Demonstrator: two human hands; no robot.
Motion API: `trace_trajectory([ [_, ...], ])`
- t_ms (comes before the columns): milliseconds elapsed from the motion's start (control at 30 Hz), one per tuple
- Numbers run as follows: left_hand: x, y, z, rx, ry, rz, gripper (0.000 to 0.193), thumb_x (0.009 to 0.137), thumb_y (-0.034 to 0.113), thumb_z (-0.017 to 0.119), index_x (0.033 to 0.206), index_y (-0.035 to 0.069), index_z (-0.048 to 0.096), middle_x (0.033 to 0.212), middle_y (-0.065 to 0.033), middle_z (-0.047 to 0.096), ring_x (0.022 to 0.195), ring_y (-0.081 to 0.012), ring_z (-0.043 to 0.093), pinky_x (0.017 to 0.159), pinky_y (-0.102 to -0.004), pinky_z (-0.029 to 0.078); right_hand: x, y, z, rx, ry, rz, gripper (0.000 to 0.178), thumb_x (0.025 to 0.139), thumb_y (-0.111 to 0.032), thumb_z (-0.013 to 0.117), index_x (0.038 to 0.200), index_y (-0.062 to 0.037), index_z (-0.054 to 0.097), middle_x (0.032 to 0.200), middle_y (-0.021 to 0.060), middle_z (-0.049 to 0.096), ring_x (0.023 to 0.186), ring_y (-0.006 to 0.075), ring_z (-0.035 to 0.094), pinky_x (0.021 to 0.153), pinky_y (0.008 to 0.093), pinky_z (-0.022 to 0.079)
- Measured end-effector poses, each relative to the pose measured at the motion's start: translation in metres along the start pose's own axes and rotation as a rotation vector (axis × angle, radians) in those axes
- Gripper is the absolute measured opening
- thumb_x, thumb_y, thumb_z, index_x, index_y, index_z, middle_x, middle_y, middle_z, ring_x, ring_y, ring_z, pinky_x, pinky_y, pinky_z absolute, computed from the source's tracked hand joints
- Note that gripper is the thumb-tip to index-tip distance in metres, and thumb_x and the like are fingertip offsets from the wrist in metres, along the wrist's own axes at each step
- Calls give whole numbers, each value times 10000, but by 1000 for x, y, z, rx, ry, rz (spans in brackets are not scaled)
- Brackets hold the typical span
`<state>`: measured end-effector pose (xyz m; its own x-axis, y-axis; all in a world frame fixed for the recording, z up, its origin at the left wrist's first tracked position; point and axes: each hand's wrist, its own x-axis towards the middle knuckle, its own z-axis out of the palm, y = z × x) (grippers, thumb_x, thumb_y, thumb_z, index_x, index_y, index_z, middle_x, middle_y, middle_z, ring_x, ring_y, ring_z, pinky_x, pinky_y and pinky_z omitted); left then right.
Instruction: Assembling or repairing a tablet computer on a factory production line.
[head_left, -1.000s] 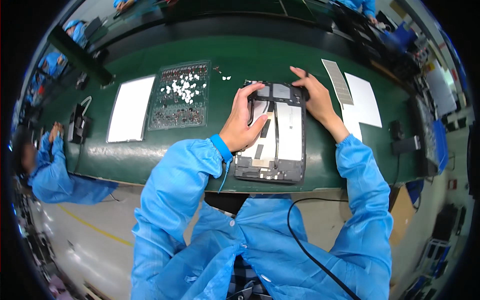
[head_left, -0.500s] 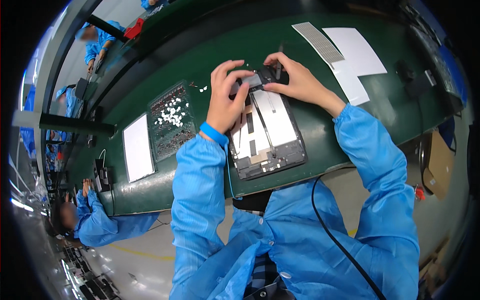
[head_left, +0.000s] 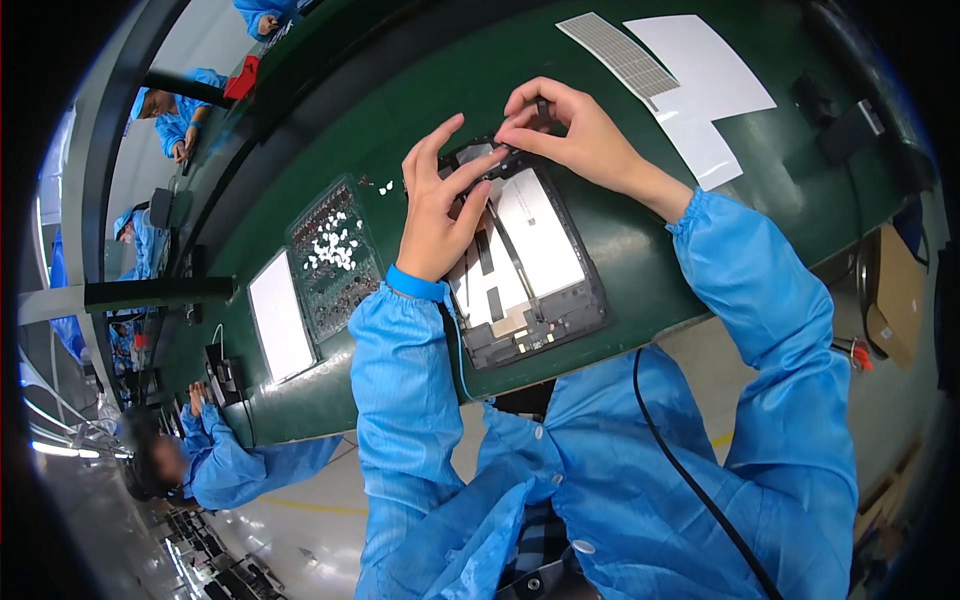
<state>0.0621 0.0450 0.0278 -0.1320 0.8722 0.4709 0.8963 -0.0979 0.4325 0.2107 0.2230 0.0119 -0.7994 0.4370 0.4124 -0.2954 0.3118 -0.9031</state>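
Note:
An opened tablet (head_left: 548, 225) with a black frame, a whitish inner panel and dark flat cables lies on the green bench before me. My left hand (head_left: 437, 205), a blue band at its wrist, is over the tablet's far left part with fingers spread. Its index fingertip reaches the far edge, beside a grey patch there. At the far right corner, my right hand (head_left: 575, 135) has thumb and index finger pinched together. Something small and dark shows between its fingers, but its kind cannot be made out.
Left of the tablet, a clear tray (head_left: 330, 262) holds small dark and white pieces, beside a white sheet (head_left: 282, 315). White sheets (head_left: 705, 75) and a gridded sticker sheet (head_left: 620, 58) lie far right. A black device (head_left: 850, 130) stands at right. Co-workers sit leftward.
My right hand has gone from spread around the tablet's far corner to a pinch just above it. My left fingers have spread wider. The whole view has shifted slightly.

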Motion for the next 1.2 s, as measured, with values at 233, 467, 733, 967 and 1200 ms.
trace_trajectory([
  [233, -1, 1, -2, 148, 21, 66, 363, 852, 60, 678, 1171, 218, 748, 1495, -91, 447, 1353, -352, 371, 1124, -460, 336, 0, 2, -2, 39, -78, 52, 215, 897, -122, 736, 1035, -76, 578, 937, 10, 714, 864, 64, 625, 741, 228, 459],
  [467, 4, 7, -3, 217, 104, 75, 308, 833, 93, 710, 1114, 210, 758, 1409, -60, 529, 1236, -343, 460, 1029, -438, 420, -2, -7, -2, -90, -70, 46, 244, 866, -130, 765, 990, -87, 559, 894, -21, 687, 799, 43, 567, 708, 222, 431],
  [733, 13, 6, 6, 132, 117, 45, 124, 812, 187, 761, 914, 119, 745, 858, -15, 694, 732, -196, 618, 703, -336, 454, -1, 4, -4, -142, -68, 35, 238, 844, -165, 767, 1001, -66, 618, 839, -4, 671, 734, 67, 579, 674, 235, 464],
  [967, 16, 7, 15, 170, 43, 38, 81, 822, 168, 741, 855, 97, 721, 799, -32, 651, 764, -239, 614, 700, -379, 483, -3, 8, -1, -358, -97, 44, 232, 865, -115, 724, 1043, -54, 588, 866, 4, 685, 766, 78, 599, 689, 242, 456],
  [1200, 17, 14, 17, 266, 43, 104, 81, 833, 167, 720, 841, 89, 700, 793, -36, 630, 778, -237, 622, 694, -376, 496, -2, 9, 2, -354, -50, 38, 355, 818, -120, 751, 1120, -83, 568, 967, 21, 648, 813, 144, 531, 751, 280, 456],
])
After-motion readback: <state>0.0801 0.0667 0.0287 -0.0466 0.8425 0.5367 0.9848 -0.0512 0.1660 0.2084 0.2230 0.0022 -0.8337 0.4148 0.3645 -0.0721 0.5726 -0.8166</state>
